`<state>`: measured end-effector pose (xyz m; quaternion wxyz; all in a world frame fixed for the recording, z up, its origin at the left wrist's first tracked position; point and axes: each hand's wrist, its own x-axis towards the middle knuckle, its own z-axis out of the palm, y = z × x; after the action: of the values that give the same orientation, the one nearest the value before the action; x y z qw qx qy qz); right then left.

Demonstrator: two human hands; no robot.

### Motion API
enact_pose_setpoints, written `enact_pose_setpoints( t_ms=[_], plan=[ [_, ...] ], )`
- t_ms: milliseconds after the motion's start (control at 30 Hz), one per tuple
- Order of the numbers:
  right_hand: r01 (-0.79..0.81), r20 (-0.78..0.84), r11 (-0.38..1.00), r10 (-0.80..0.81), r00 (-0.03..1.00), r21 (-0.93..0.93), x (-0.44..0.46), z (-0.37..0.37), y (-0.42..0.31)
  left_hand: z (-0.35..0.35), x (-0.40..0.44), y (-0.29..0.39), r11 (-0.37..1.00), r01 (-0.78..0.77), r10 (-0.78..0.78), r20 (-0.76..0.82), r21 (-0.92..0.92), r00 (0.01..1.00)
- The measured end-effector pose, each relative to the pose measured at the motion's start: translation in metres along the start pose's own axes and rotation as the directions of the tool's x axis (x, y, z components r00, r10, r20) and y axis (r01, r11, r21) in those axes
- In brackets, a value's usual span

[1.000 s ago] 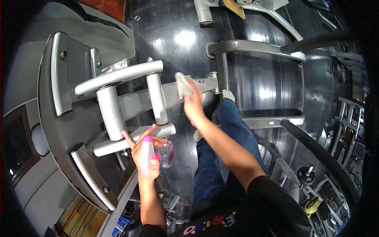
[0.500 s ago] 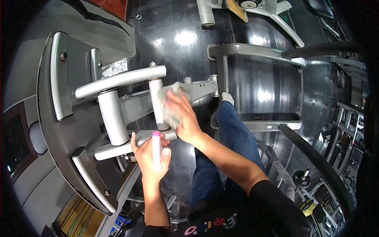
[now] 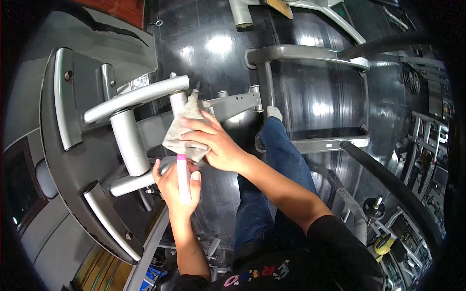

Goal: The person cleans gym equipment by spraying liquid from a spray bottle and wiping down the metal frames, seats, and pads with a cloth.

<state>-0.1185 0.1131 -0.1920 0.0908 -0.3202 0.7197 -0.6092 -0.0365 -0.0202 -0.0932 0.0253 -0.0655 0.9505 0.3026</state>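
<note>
My left hand [image 3: 177, 191] is wrapped round a spray bottle [image 3: 183, 179] with a white and pink head; its lower part is hidden by the hand. One finger points away from the bottle, beside the lower silver tube [image 3: 131, 183]. My right hand [image 3: 218, 145] presses a grey-beige cloth [image 3: 187, 133] on the short upright tube [image 3: 178, 101] of the machine frame, its fingers spread over the cloth. The cloth hangs over most of that tube and reaches close to the bottle's head.
A thick silver roller [image 3: 130, 143] and a curved upper tube [image 3: 136, 99] join a large dark panel [image 3: 73, 165] at left. A grey floor frame [image 3: 301, 52] with black bars stands at right. Weight equipment [image 3: 374, 207] is at lower right.
My right hand first came down and left with the cloth onto the short tube, and now lies further left on it. My left hand has turned, so the bottle's clear body no longer shows.
</note>
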Motion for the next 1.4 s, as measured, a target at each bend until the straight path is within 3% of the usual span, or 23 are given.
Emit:
enact_pose_setpoints(
  t_ms=[100, 233, 300, 333, 400, 500, 533, 567, 633, 733, 800, 900, 1000, 1067, 1100, 1167, 1200, 1233, 1300, 1400],
  plan=[
    [-0.019, -0.065, 1.000, 0.019, 0.998, 0.010, -0.023, 0.007, 0.022, 0.003, -0.001, -0.003, 0.999, -0.035, 0.034, -0.042, -0.006, 0.999],
    [-0.333, -0.211, 0.925, 0.367, 0.906, 0.181, -0.047, 0.015, 0.034, 0.002, -0.002, -0.004, 0.998, -0.055, 0.055, -0.041, 0.006, 0.998],
    [-0.474, -0.301, 0.880, 0.447, 0.842, -0.020, -0.043, 0.019, 0.035, 0.004, -0.003, -0.005, 0.998, -0.059, 0.059, -0.075, 0.001, 0.995],
    [-0.466, -0.296, 0.884, 0.440, 0.848, -0.022, -0.037, 0.020, 0.036, 0.005, -0.003, -0.006, 0.998, -0.068, 0.069, -0.076, 0.015, 0.995],
    [-0.533, -0.321, 0.810, 0.586, 0.744, 0.244, -0.020, 0.021, 0.037, 0.005, -0.003, -0.006, 0.995, -0.087, 0.090, -0.084, 0.043, 0.992],
    [-0.500, -0.187, 0.777, 0.595, 0.781, 0.382, 0.008, 0.011, -0.009, 0.002, -0.004, -0.004, 0.998, -0.058, 0.060, -0.050, 0.037, 0.997],
    [-0.327, -0.263, 0.944, 0.324, 0.909, 0.034, 0.009, 0.014, -0.020, 0.002, -0.005, -0.004, 0.997, -0.064, 0.066, -0.054, 0.037, 0.996],
    [-0.321, -0.257, 0.947, 0.318, 0.913, 0.032, 0.010, 0.013, -0.019, 0.001, -0.005, -0.005, 0.998, -0.060, 0.062, -0.064, 0.037, 0.996],
    [-0.115, -0.024, 0.982, 0.112, 0.993, -0.153, 0.002, -0.005, -0.016, 0.000, -0.006, -0.007, 0.995, -0.100, 0.100, -0.056, 0.010, 0.993],
    [-0.308, 0.130, 0.947, 0.295, 0.947, 0.091, -0.024, -0.029, -0.004, -0.003, -0.007, -0.009, 0.992, -0.121, 0.118, -0.071, -0.038, 0.990],
    [-0.588, 0.183, 0.800, 0.564, 0.805, 0.118, -0.037, -0.040, 0.003, -0.002, -0.008, -0.011, 0.988, -0.145, 0.140, -0.090, -0.060, 0.986],
    [-0.597, 0.010, 0.798, 0.598, 0.801, 0.077, -0.038, -0.048, 0.020, -0.003, -0.007, -0.011, 0.986, -0.149, 0.140, -0.110, -0.079, 0.984],
    [-0.400, -0.219, 0.911, 0.413, 0.884, 0.106, 0.019, -0.052, 0.001, -0.003, -0.008, -0.011, 0.985, -0.147, 0.134, -0.131, -0.095, 0.982],
    [-0.292, -0.180, 0.956, 0.283, 0.942, -0.023, 0.069, -0.055, -0.030, -0.004, -0.008, -0.011, 0.985, -0.144, 0.131, -0.123, -0.099, 0.984],
    [-0.074, -0.146, 0.980, 0.048, 0.988, -0.183, 0.096, -0.051, -0.039, -0.005, -0.008, -0.011, 0.985, -0.142, 0.130, -0.126, -0.094, 0.984],
    [0.366, -0.001, 0.841, -0.399, 0.917, -0.400, 0.150, -0.033, -0.049, -0.004, -0.009, -0.012, 0.985, -0.134, 0.121, -0.118, -0.105, 0.986],
    [0.436, 0.103, 0.773, -0.441, 0.891, -0.461, 0.171, -0.018, -0.056, -0.004, -0.009, -0.012, 0.984, -0.150, 0.135, -0.147, -0.097, 0.980],
    [0.560, 0.084, 0.736, -0.575, 0.813, -0.381, 0.191, 0.001, -0.046, -0.005, -0.009, -0.011, 0.985, -0.144, 0.129, -0.143, -0.099, 0.981],
    [0.523, 0.171, 0.792, -0.495, 0.852, -0.314, 0.208, 0.048, -0.036, -0.007, -0.008, -0.010, 0.991, -0.120, 0.115, -0.074, -0.064, 0.991],
    [0.454, 0.124, 0.849, -0.437, 0.891, -0.271, 0.203, 0.048, -0.033, -0.004, -0.008, -0.011, 0.988, -0.126, 0.117, -0.096, -0.094, 0.988]
  ],
)
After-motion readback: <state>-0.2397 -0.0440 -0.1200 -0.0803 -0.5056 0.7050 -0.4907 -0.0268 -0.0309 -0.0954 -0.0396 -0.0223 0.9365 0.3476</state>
